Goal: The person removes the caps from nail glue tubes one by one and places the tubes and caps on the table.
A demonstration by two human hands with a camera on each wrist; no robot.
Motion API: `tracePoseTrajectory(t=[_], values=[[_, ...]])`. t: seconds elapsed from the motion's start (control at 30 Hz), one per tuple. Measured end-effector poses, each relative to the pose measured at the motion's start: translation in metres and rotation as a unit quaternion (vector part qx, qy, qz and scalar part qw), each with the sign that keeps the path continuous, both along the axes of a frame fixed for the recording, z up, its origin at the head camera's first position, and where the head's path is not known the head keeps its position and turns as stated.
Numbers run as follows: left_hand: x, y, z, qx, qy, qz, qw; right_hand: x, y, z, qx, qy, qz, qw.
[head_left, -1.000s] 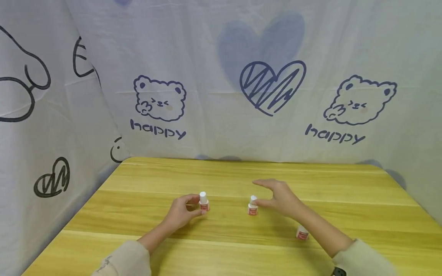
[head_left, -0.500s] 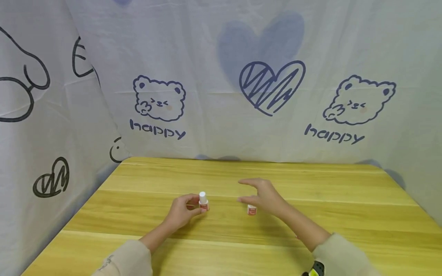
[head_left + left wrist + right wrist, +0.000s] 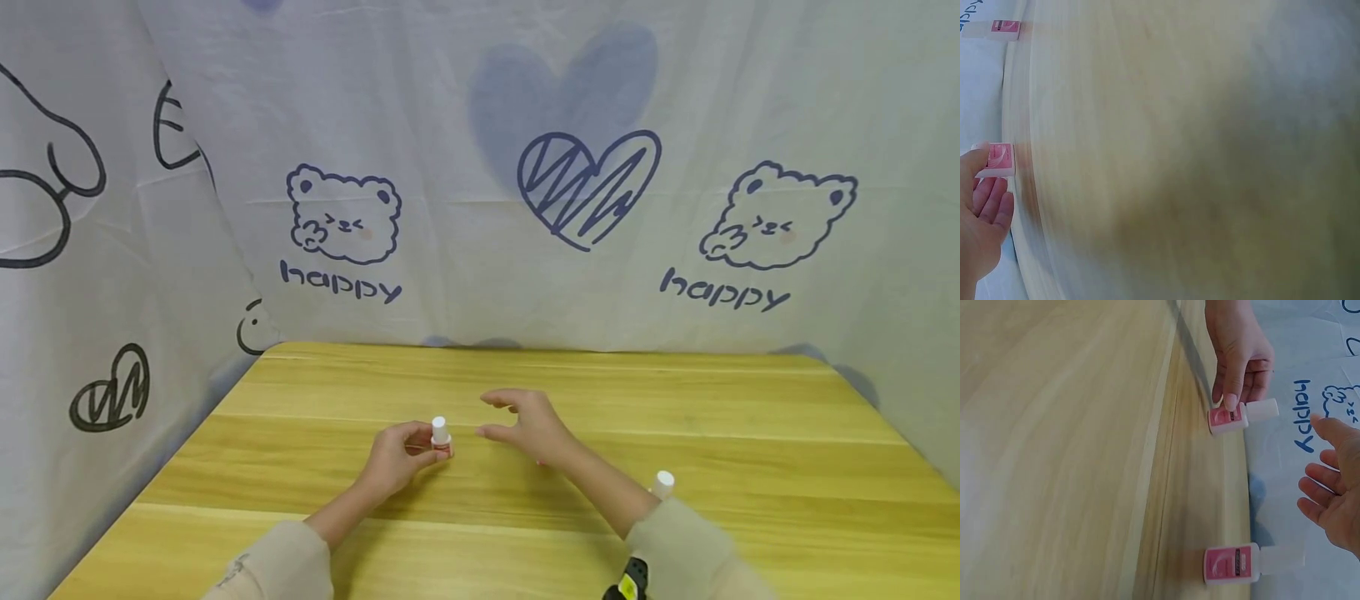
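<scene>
A small white bottle (image 3: 441, 435) with a pink label and white cap stands upright on the table, left of the middle. My left hand (image 3: 396, 460) pinches it low down between thumb and fingers; the right wrist view shows that thumb across the pink label (image 3: 1225, 417). To the right, my right hand (image 3: 528, 425) hovers with fingers spread and nothing in them, a short gap from the held bottle's cap. A second such bottle (image 3: 1229, 564) stands below my right hand in the right wrist view; in the head view my right wrist hides nearly all of it.
A third bottle's white cap (image 3: 663, 482) shows behind my right sleeve (image 3: 678, 542). The wooden table (image 3: 375, 383) meets a printed white cloth (image 3: 450, 275) at its back edge, and more cloth hangs at the left.
My right hand has moved left, past the second bottle and toward the held one, its thumb and fingers drawing slightly closer together. The left hand and its bottle have stayed in place.
</scene>
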State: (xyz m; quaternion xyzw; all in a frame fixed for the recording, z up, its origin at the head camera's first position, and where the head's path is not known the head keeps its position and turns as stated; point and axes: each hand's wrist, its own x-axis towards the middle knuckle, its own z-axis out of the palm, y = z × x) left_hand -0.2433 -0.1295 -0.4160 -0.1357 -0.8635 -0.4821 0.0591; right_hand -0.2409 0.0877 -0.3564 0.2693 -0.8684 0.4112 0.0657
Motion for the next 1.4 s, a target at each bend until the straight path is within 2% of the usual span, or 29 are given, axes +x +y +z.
tracePoseTrajectory(t=[0.2, 0.43, 0.63, 0.93, 1.4], values=[[0.0, 0.0, 0.0, 0.016, -0.005, -0.002, 0.9999, -0.002, -0.01, -0.006, -0.02, -0.01, 0.004, 0.9998], [0.003, -0.001, 0.001, 0.012, 0.004, 0.005, 0.9999, -0.003, -0.019, -0.012, -0.05, -0.036, -0.005, 0.9981], [0.002, -0.001, 0.001, 0.015, 0.005, -0.001, 0.9999, -0.006, -0.023, -0.018, -0.069, -0.054, -0.005, 0.9961], [0.002, -0.001, 0.0, 0.017, 0.006, -0.009, 0.9998, -0.011, -0.032, -0.03, -0.082, -0.049, -0.009, 0.9954], [0.005, 0.001, 0.002, 0.025, 0.013, 0.001, 0.9996, -0.011, -0.053, -0.039, -0.11, -0.047, -0.014, 0.9927]])
